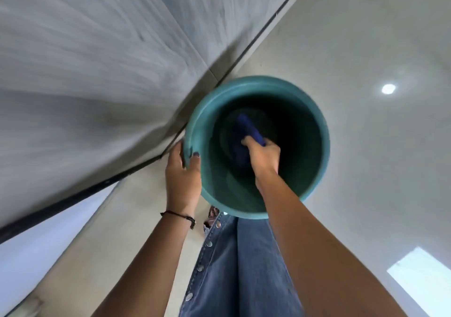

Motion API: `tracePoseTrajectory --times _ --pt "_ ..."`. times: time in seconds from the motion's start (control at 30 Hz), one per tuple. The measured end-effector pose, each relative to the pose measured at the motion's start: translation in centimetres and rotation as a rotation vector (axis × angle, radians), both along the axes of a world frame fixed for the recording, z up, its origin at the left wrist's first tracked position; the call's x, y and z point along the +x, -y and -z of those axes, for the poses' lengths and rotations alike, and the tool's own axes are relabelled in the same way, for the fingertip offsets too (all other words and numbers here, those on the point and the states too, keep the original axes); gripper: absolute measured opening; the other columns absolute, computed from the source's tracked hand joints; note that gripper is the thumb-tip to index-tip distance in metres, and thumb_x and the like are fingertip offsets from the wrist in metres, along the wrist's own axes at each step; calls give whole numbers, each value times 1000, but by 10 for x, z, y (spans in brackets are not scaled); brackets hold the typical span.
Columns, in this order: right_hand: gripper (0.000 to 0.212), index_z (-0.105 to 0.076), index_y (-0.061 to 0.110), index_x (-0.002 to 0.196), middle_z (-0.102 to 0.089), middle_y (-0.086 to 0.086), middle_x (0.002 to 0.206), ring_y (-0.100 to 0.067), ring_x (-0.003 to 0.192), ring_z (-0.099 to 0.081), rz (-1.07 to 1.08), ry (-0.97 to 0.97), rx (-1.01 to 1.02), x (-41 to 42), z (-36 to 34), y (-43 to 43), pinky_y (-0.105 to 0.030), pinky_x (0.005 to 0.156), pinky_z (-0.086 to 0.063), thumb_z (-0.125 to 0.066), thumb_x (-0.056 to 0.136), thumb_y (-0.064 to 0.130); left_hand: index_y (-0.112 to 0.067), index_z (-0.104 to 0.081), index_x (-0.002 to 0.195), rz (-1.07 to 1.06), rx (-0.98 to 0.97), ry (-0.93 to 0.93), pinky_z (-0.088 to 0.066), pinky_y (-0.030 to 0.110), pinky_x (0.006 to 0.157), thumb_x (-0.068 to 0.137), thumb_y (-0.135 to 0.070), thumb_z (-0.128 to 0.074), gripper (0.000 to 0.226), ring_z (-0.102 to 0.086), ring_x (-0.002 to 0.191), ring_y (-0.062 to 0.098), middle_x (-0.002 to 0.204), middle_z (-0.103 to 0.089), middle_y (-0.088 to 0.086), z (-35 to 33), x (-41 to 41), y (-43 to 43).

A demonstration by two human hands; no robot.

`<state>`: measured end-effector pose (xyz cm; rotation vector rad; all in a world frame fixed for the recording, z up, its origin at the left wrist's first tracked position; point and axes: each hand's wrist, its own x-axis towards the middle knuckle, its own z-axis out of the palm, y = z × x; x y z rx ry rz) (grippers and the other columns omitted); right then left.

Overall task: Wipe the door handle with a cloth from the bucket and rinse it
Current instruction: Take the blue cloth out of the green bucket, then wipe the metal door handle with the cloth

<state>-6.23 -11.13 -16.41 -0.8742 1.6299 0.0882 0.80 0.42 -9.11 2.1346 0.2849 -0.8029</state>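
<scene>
Head view, bucket: the teal bucket [314, 131] stood on the pale floor [366, 48] just beside a dark threshold strip [80, 190], directly in front of the person's denim skirt [244, 268].
Head view, left hand: the left hand [183, 177] was clamped on the bucket's near-left rim, thumb inside and fingers outside, steadying it.
Head view, right hand: the right hand [263, 155] reached deep inside the bucket, closed around the blue cloth [249, 126].
Head view, cloth: it sat low in the bucket's dark interior; whether water covered it could not be told.
Head view, door handle: not in sight.
Stage, as a guess: either fetching the cloth or rinsing it; the view alone did not settle which.
Risk, spill: a hard pull on the rim could tip the bucket toward the threshold.
Risk, drip: lifting the cloth unwrung could wet the smooth floor and make it slippery.
Risk, grip: a sodden cloth could slip from the fist.
</scene>
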Motion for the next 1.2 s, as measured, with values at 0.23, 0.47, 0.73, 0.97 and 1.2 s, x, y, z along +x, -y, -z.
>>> tracePoseTrajectory --times 0.23,0.47,0.73,0.97,1.2 --pt "23 -54 12 77 -49 -9 76 -20 73 -46 -92 224 106 -50 -220 5 -34 63 -36 -67 59 19 -8 -39 138 10 -6 -213 -37 24 98 93 -6 -51 47 -49 122 16 139 -49 13 -188 -23 -18" --pt "31 -53 9 85 -43 -10 85 -23 79 -40 -341 439 85 -72 -448 -17 -38 67 -31 -57 56 21 -9 -52 128 143 -173 -112 -38 -3 84 94 -8 -50 34 -54 111 9 122 -57 2 -387 -63 -61" --pt "32 -60 10 103 -61 -3 88 -16 81 -54 -549 746 119 -66 -610 -129 -30 67 -41 -49 73 6 -19 -60 116 -93 -232 186 -38 -3 82 93 -7 -49 28 -57 94 -11 113 -62 -10 -534 -90 -187" --pt "18 -53 17 79 -47 8 61 -11 60 -40 -748 822 92 -68 -677 -339 -25 54 -31 -42 84 3 -43 -57 102 -327 -263 429 -43 25 94 94 -14 -51 30 -60 99 2 112 -62 -17 -609 -143 -412" --pt "29 -61 4 111 -63 -7 84 -21 80 -57 -872 819 143 -95 -718 -558 -30 63 -43 -49 86 10 -26 -61 109 -624 -182 673 -43 14 79 95 -12 -48 24 -57 94 10 110 -63 -1 -670 -203 -632"
